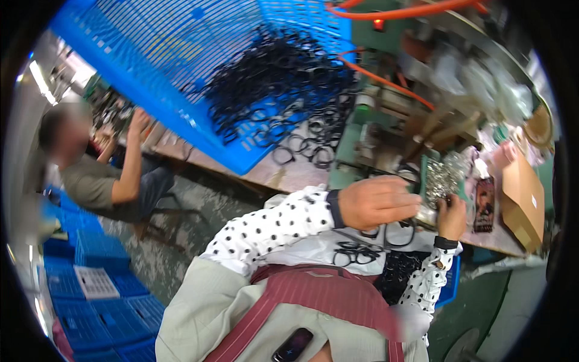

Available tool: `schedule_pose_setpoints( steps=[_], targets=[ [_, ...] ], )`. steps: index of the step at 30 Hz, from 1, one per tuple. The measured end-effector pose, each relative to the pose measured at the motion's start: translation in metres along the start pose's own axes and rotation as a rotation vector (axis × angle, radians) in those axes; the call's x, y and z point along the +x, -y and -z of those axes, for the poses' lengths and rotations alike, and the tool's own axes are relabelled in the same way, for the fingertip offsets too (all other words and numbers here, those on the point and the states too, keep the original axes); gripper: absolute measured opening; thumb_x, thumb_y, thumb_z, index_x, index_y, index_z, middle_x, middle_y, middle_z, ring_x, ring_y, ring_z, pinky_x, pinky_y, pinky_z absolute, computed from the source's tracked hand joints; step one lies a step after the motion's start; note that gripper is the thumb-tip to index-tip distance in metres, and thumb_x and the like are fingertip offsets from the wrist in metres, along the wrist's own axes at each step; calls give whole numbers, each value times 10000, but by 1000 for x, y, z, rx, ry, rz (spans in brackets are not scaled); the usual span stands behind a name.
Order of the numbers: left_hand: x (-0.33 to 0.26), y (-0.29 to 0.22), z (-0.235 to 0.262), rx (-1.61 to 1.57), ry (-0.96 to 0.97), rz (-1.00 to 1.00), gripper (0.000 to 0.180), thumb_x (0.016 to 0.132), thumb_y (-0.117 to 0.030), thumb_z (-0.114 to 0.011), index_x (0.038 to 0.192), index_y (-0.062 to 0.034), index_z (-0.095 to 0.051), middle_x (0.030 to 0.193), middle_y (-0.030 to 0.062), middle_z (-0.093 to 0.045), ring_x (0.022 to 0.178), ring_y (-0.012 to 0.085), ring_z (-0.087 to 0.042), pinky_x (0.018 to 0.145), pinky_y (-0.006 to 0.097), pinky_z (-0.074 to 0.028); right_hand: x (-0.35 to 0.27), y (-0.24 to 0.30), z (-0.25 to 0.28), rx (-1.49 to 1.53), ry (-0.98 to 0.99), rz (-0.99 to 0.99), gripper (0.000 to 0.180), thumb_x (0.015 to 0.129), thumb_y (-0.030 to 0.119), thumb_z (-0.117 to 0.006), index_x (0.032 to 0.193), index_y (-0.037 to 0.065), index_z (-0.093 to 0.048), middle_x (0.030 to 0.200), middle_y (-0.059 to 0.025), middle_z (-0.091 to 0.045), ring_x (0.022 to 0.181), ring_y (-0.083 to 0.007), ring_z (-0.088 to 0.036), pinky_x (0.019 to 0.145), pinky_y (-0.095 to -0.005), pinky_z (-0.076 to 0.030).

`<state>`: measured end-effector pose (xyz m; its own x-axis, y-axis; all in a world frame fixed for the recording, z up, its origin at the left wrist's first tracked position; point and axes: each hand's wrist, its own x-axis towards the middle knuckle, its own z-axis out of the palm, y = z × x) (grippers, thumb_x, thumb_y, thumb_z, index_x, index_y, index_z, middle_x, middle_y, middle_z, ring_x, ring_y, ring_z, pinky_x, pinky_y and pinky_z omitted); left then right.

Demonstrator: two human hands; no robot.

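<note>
head view shows our left fingers (398, 201) together by a black ring (400, 245), right fingers (456, 210) at metal bits (442, 177), both grips unclear.

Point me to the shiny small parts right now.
In the head view, the shiny parts are right of centre, at the fingers of the right hand, with the cardboard box farther right.

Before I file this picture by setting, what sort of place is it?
Likely an assembly workshop: a blue basket of black looped parts, a pile of small shiny pieces and blue crates.
</note>
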<state>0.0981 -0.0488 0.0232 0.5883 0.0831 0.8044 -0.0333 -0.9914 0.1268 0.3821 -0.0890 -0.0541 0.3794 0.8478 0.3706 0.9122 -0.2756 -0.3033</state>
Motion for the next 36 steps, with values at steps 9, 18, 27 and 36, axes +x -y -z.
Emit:
schedule_pose_setpoints(
  steps=[9, 18, 27, 36],
  targets=[
    [-9, -13, 0, 211, -75, 59, 421, 787, -62, -623, 1206, -106, -616, 1291, 79, -583, 1110, 237, -588, 1023, 442, -425, 17, -36, -41, 696, -158, -96, 128, 893, 105, -637, 948, -3, -677, 852, -61, -684, 768, -126, -603, 730, -265, -486],
    [-179, 35, 80, 971, 36, 881, 209, 719, -64, -623, 907, -130, -687, 825, 45, -540, 809, 259, -534, 662, 386, -377, 8, -11, -29, 396, -223, -101, 132, 913, 153, -626, 973, 37, -647, 852, -73, -694, 738, -169, -653, 676, -300, -506],
    [-172, 74, 107, 959, 14, 813, 73, 802, -121, -615, 871, -117, -639, 834, 69, -544, 833, 291, -525, 700, 418, -375, 6, -13, -40, 161, -363, -30, 183, 933, 148, -571, 1100, 115, -637, 928, -123, -704, 797, -341, -672, 693, -411, -516],
    [-80, 55, 72, 282, -590, 994, 136, 975, -136, -522, 971, -14, -583, 872, 88, -645, 771, 218, -604, 680, 328, -466, 15, 48, 1, 874, -165, -160, 123, 773, 13, -715, 896, 12, -711, 810, -34, -701, 703, -91, -602, 644, -225, -467]
  ],
)
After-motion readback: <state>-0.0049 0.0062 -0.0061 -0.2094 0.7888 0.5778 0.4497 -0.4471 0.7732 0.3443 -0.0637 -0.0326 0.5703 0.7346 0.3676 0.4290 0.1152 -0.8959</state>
